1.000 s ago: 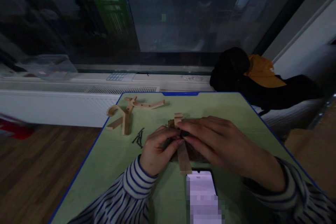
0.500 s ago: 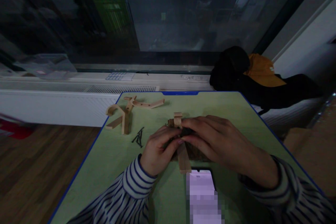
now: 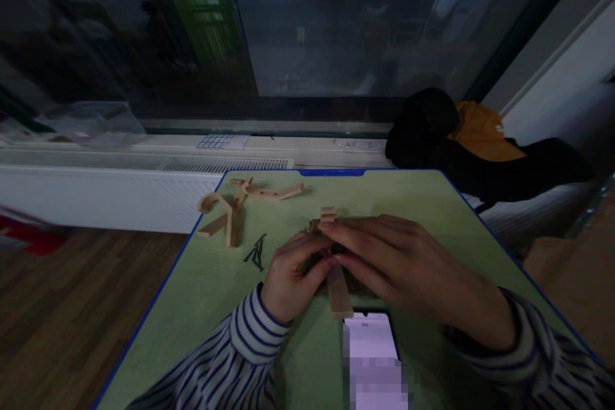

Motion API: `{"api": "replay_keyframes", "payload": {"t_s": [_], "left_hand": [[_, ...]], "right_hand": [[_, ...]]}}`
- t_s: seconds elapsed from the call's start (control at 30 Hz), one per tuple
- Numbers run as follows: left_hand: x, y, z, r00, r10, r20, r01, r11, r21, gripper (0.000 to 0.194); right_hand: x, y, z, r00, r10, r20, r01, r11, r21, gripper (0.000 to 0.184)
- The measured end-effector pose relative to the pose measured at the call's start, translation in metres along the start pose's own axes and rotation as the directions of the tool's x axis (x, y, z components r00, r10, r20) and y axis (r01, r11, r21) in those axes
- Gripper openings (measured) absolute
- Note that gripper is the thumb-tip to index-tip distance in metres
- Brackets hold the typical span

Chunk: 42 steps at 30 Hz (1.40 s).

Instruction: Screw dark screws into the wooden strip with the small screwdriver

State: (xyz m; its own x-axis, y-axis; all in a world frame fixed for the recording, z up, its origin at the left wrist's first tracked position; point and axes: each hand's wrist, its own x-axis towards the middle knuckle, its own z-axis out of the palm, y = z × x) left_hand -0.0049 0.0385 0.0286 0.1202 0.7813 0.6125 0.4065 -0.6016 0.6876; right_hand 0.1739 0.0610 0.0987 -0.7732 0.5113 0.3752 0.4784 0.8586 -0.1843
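Both hands meet over a pale wooden bracket (image 3: 339, 295) lying on a dark brown block (image 3: 361, 284) at the middle of the table. My left hand (image 3: 294, 275) is closed, its thumb and fingers pressed together at the bracket's left side. From the right, my right hand (image 3: 389, 256) is closed too, its fingertips pinched over the bracket's middle. Whatever sits between the fingertips is hidden. The bracket's far end shows beyond the right fingers. A few dark screws (image 3: 257, 252) lie left of my left hand.
Loose wooden hook-shaped pieces (image 3: 231, 221) lie at the table's far left. A phone (image 3: 372, 336) with its screen lit rests just below the bracket. Behind the green table (image 3: 182, 327) stand a radiator (image 3: 120, 195) and a windowsill. Black and orange caps (image 3: 485, 128) sit at the back right.
My right fingers have shifted slightly over the bracket, covering more of its far part. The left hand stays at the same place. The whole view has moved a little.
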Motion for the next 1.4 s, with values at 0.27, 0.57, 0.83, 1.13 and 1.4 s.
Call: {"api": "replay_keyframes", "payload": {"t_s": [0.27,0.57,0.83,1.13,1.4], "left_hand": [[-0.0004,-0.0011,0.0006,1.0,0.002,-0.018,-0.002,1.0,0.015,0.007],[-0.0009,-0.0016,0.0015,0.999,0.017,0.04,-0.016,1.0,-0.023,0.011],[-0.0013,-0.0045,-0.0005,1.0,0.023,-0.02,-0.024,0.999,-0.034,0.012],[-0.0009,-0.0045,-0.0015,0.999,0.037,-0.008,-0.037,0.999,-0.03,0.011],[-0.0015,-0.0048,-0.0002,0.998,0.06,-0.008,-0.06,0.998,-0.033,0.01]], "right_hand": [[-0.0002,0.0017,0.0009,0.999,-0.036,-0.001,0.036,0.999,-0.011,0.032],[0.0005,0.0017,0.0033,0.999,-0.023,-0.047,0.021,0.999,-0.042,0.026],[0.0008,0.002,0.0047,0.999,-0.013,-0.052,0.011,0.999,-0.052,0.025],[0.0006,0.0016,-0.0019,1.0,-0.014,-0.005,0.014,1.0,-0.009,0.035],[-0.0012,0.0015,0.0011,0.998,-0.048,-0.03,0.047,0.999,-0.026,0.025]]}}
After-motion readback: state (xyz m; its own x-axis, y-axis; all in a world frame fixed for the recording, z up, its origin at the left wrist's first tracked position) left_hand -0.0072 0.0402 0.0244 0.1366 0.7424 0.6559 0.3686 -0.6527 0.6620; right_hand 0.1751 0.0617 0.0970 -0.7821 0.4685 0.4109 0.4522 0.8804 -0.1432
